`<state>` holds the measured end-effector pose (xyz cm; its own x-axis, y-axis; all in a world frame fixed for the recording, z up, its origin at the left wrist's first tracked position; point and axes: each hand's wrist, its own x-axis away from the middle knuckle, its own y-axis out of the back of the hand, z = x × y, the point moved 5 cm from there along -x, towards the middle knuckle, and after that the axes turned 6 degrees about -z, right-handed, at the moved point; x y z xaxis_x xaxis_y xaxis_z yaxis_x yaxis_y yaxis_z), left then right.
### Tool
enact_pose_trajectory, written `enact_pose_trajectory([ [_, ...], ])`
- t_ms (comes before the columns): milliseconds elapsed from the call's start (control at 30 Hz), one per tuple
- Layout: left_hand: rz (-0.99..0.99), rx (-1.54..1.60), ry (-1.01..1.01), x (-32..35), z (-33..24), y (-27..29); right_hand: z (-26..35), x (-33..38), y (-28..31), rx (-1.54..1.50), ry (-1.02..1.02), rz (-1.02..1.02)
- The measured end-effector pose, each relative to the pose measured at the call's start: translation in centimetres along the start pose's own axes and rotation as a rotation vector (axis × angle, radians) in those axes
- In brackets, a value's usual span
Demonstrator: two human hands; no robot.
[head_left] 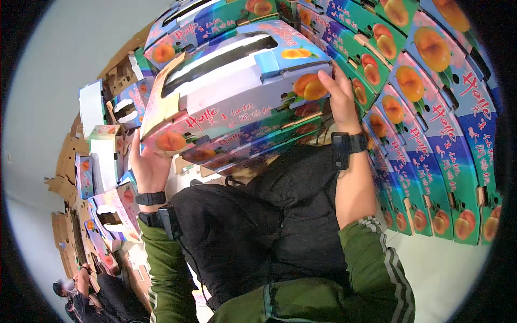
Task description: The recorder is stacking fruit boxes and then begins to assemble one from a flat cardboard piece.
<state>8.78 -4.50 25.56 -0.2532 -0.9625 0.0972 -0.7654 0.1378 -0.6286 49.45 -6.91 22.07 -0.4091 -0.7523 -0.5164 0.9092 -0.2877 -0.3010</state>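
Note:
A cardboard fruit box, printed with peaches on pink and blue, is between my two hands at the top of a stack. A long slot runs across its top, with white flaps beside it. My left hand presses against its near left corner, the thumb pointing up along the side. My right hand grips the right end, fingers around the far side and thumb near the printed peach. More boxes of the same kind lie stacked directly beneath it. The fingertips of both hands are partly hidden.
Tall stacks of matching boxes stand close on my right. Another such box is just beyond mine. At left are open boxes and brown cardboard pieces along the wall. A seated person is at lower left.

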Motion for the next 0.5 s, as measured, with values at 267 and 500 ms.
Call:
enact_pose_trajectory([
  [267, -0.130, -0.149, -0.161, -0.7, 0.9, 3.5, -1.2, 0.2, -0.5, 0.063, -0.056, -0.012],
  [500, -0.134, -0.137, -0.151, 0.3, 1.3, 3.1, -2.5, 0.0, 0.4, 0.026, -0.035, -0.052],
])
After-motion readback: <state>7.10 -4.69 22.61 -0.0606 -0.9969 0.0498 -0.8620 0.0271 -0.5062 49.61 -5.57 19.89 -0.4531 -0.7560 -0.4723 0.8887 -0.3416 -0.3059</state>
